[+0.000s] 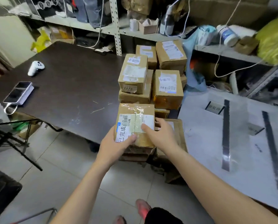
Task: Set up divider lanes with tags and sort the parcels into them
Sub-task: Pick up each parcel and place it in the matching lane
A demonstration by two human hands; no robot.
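Note:
A cardboard parcel (135, 120) with a white label and clear tape sits on top of a stack at the table's near corner. My left hand (115, 146) grips its near left corner, thumb on the label. My right hand (161, 135) lies on its right side, thumb on the top and fingers spread toward the back. Behind it stand several more taped parcels (133, 73), some stacked. To the right, a white sheet (207, 143) carries two dark divider strips (225, 135) and small tag cards (214, 107).
The dark table (70, 84) holds a phone on a power bank (19, 92) and a white controller (35, 67). Cluttered metal shelves (117, 26) with hanging cords line the back. A tripod (10, 139) stands on the tiled floor at left.

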